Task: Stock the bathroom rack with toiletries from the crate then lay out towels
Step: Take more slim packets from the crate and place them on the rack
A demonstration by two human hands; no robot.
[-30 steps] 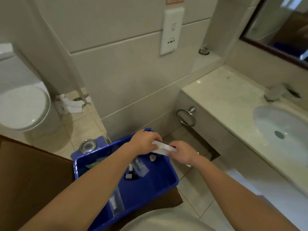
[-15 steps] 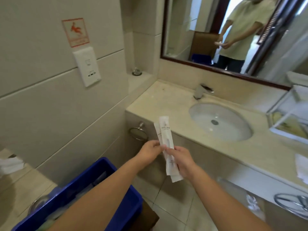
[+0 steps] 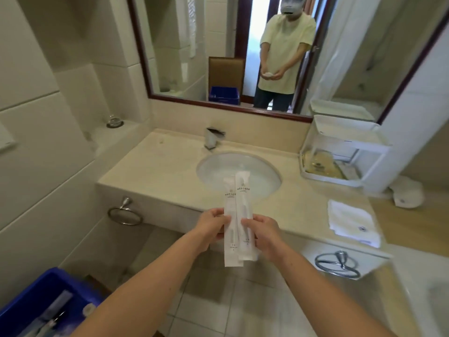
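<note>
Now: two long, flat white paper packets (image 3: pixel 237 203), upright and overlapping, pinched at mid-length by left hand (image 3: pixel 211 226) and right hand (image 3: pixel 263 233), held before the pale stone desk (image 3: pixel 150 171). One white two-tier rack (image 3: pixel 345 152) stands at the desk's right end. One blue plastic crate (image 3: pixel 36 295) sits low left.

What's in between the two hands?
Two long white packets, upright and side by side, pinched by the left hand and the right hand. The head view shows it.

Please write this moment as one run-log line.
left hand, right hand: hold two white packets upright | rack: on counter, right of sink
</note>
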